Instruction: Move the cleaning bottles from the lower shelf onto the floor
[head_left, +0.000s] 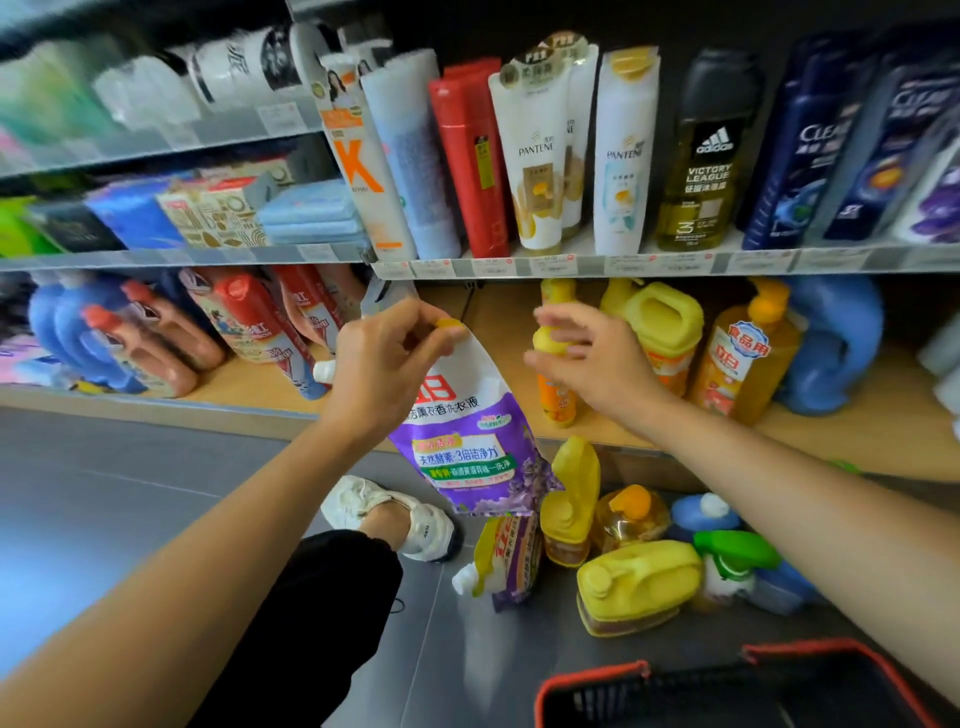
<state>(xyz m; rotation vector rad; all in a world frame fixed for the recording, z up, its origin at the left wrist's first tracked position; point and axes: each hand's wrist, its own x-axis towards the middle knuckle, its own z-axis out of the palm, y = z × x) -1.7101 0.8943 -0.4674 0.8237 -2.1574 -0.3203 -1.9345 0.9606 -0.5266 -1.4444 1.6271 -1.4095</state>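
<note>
Supermarket lower shelf (519, 332): left hand (387, 358) pinches a floppy refill pouch (467, 441) by its stiff top corner, hanging at six o'clock; right hand (587, 358), fingers spread, reaches a yellow bottle (550, 340).

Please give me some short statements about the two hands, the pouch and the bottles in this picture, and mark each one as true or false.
1. The left hand holds the purple and white pouch by its top corner. True.
2. The right hand has a closed grip on a blue jug. False: its fingers are spread open near a small yellow-capped bottle on the lower shelf.
3. Several bottles already lie on the floor. True.
4. The yellow jug on the floor stands upright. False: it lies on its side.
</note>
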